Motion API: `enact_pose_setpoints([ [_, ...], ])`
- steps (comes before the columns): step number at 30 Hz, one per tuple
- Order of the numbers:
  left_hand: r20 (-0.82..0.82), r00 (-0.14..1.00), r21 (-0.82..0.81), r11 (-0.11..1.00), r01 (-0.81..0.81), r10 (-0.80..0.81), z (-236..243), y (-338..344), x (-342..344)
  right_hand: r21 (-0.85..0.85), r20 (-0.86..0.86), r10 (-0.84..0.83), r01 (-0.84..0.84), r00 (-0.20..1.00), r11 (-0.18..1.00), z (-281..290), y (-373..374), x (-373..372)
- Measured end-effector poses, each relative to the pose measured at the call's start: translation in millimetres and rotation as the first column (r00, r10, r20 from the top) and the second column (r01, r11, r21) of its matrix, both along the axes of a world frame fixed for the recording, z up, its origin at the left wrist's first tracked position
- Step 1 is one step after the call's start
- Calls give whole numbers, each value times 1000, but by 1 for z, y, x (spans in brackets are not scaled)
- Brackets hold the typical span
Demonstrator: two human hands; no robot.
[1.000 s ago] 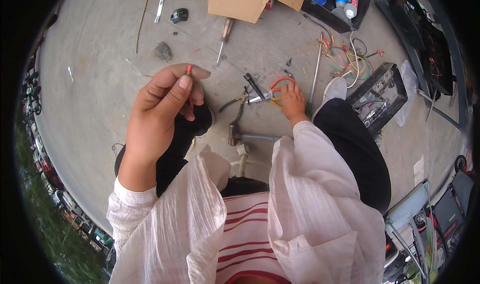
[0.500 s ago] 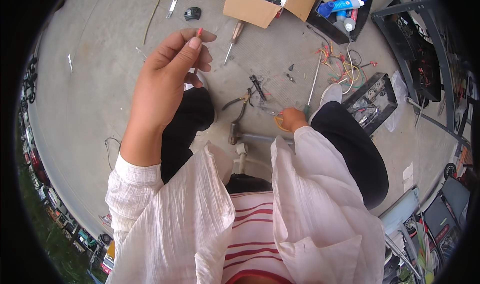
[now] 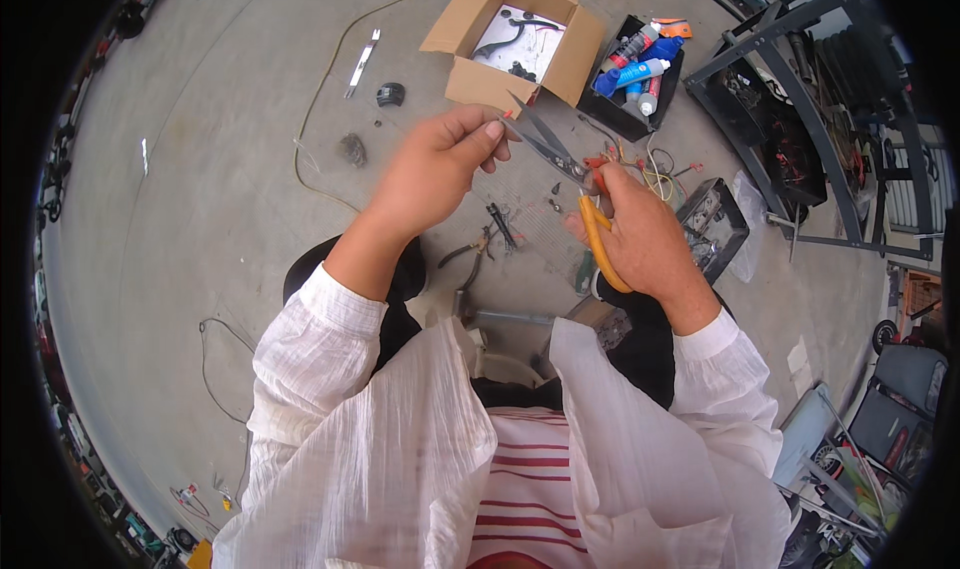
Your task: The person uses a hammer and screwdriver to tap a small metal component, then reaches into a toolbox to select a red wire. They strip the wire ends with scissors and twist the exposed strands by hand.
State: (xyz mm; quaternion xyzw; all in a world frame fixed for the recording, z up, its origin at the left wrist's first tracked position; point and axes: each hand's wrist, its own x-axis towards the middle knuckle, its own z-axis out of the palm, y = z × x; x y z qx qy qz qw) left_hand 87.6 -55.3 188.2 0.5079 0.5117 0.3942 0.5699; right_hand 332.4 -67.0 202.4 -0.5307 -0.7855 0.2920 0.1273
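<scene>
My left hand (image 3: 438, 174) is closed in a pinch around a small, thin, red-tipped piece (image 3: 508, 115); it looks like a wire end, but most of it is hidden by the fingers. My right hand (image 3: 642, 231) grips a pair of scissors (image 3: 550, 149) by the yellow handles. Their blades are spread apart and point up and left, right beside the left fingertips. Whether a blade touches the red-tipped piece I cannot tell. Below the hands, pliers (image 3: 478, 254) and a short black part (image 3: 500, 226) lie on the floor, with a hammer (image 3: 500, 317) nearer to me.
An open cardboard box (image 3: 480, 81) with black parts stands ahead, beside a black bin (image 3: 640, 119) of bottles and tubes. Tangled wires (image 3: 655, 169) and a black tray (image 3: 730, 219) lie to the right, near a dark metal frame (image 3: 850, 159). A yellowish cable (image 3: 310, 104) curves across the floor at left.
My right hand has risen from the floor with the scissors, now opened beside the left fingertips. My left hand has moved right and slightly down, keeping its pinch. The view has shifted.
</scene>
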Motion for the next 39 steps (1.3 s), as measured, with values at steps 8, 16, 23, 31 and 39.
enact_pose_setpoints([
  [8,-61,994,14,995,96,-95,-11,-3,9,17,-35,-36,37,999,999,-7,-6,-9],
  [16,-297,955,228,971,67,4,-5,1,22,61,-10,-30,31,999,998,-7,4,-12],
  [23,-439,897,332,938,102,58,-2,0,23,33,-16,-25,25,1000,999,-8,8,-10],
  [31,-333,943,295,952,77,27,5,-3,22,-23,-154,-31,28,988,999,-12,4,-9],
  [39,-460,876,415,907,67,146,3,-3,28,-202,-274,-48,-9,961,979,-14,3,-13],
])
